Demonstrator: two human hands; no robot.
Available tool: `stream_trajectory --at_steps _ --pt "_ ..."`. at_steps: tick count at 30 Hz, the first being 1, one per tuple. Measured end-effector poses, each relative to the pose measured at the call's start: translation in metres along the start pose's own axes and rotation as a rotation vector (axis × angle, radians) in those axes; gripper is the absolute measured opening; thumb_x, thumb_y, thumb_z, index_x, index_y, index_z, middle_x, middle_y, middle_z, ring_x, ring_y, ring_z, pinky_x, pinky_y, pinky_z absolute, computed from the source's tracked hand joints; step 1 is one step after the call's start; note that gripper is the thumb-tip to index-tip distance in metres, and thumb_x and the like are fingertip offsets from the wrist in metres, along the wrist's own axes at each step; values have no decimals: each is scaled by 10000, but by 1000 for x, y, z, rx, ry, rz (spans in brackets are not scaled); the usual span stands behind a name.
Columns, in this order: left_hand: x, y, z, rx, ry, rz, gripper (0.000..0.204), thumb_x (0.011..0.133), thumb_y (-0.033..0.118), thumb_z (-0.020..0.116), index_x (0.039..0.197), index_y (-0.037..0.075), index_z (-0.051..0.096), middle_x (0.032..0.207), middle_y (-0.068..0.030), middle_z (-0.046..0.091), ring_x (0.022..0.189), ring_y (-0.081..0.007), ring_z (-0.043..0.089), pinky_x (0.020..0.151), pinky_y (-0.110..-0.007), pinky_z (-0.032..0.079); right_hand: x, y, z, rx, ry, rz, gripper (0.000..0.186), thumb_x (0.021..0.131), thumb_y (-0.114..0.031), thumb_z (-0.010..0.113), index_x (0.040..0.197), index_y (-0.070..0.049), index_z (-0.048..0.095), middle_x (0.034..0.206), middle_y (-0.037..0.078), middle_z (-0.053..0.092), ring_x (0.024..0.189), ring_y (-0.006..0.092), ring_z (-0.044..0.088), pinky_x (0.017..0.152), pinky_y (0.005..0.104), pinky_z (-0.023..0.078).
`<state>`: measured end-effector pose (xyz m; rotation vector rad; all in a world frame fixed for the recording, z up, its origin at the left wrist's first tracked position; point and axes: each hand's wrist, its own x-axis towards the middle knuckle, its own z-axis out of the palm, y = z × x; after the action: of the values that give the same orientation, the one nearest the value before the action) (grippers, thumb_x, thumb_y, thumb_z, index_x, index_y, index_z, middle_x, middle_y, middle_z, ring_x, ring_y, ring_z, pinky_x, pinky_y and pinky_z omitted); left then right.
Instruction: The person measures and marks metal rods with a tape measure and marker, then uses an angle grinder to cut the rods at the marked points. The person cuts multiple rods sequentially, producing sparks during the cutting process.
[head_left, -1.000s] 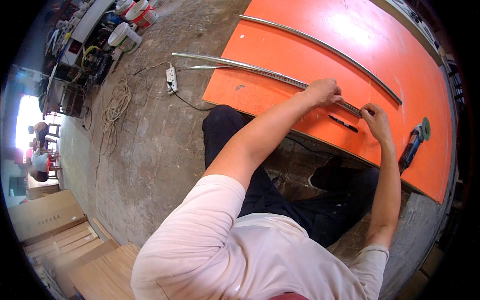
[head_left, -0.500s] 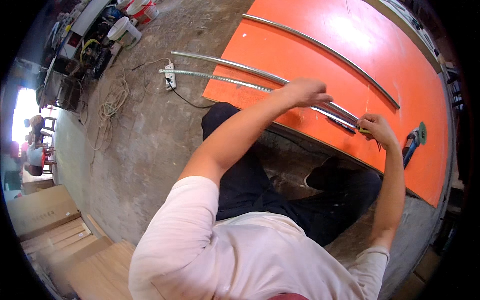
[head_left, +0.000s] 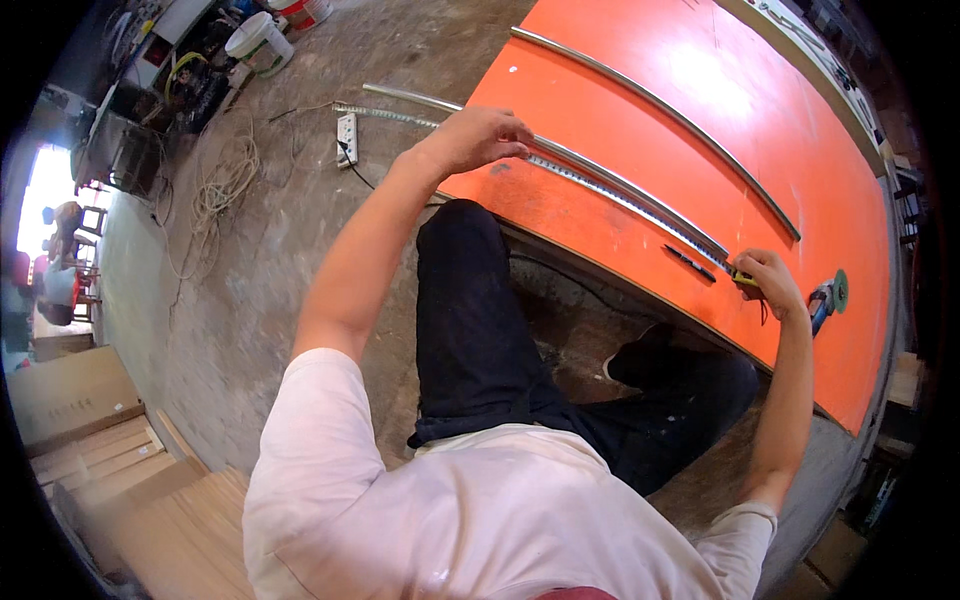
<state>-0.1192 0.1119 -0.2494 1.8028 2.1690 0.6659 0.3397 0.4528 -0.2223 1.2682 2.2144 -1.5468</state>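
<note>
My right hand is closed around a yellow-green tape measure near the right end of a shiny metal tube. The measuring tape's blade is drawn out leftward along the tube's near side, past the edge of the orange board. Over the tube and blade, farther left, hovers my left hand, its fingers loosely bent and apart. It covers a stretch of both; whether it touches them is unclear. A black pen lies on the board near my right hand.
A second metal tube lies farther back on the board. An angle grinder with a green disc rests at the right. On the floor to the left are a white power strip, a coiled cable and buckets.
My left hand has moved left along the tube and blade, uncovering their middle. The blade now lies closer to the tube, apart from the pen. My right hand has shifted slightly right and nearer.
</note>
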Motion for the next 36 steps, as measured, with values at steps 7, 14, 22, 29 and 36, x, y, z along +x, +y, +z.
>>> stream_trajectory --at_steps 7,14,22,29,36 --pt "25 -12 14 26 -66 12 317 1032 299 772 1265 84 786 1170 -113 729 1104 -313 724 932 -438 592 5 -7 0 14 57 4 257 1023 -325 681 952 -82 720 774 -10 635 631 90 597 579 265 520" --pt "53 -38 31 40 -31 4 257 1020 218 763 1227 67 777 1219 -119 722 1136 -327 714 979 -452 580 21 -2 3 15 84 -4 259 1019 -327 679 948 -81 723 758 -12 633 623 93 595 579 267 517" --pt "56 -42 36 69 -55 -19 264 1032 222 745 1260 90 772 1204 -125 737 1149 -346 704 999 -467 565 36 7 0 -8 81 -6 259 1022 -322 677 965 -76 736 766 -8 648 620 91 600 572 272 521" --pt "52 -39 28 136 -113 -40 263 1029 204 743 1270 101 767 1218 -127 746 1151 -349 706 1000 -472 565 36 3 4 -19 81 -7 259 1026 -311 668 968 -69 739 767 -6 650 625 88 610 574 261 528" --pt "48 -40 33 115 -100 -33 244 1026 196 744 1248 98 775 1188 -136 756 1130 -357 717 984 -482 573 30 -6 10 -46 99 4 253 1030 -297 663 945 -66 722 756 -8 635 614 84 591 568 259 510"
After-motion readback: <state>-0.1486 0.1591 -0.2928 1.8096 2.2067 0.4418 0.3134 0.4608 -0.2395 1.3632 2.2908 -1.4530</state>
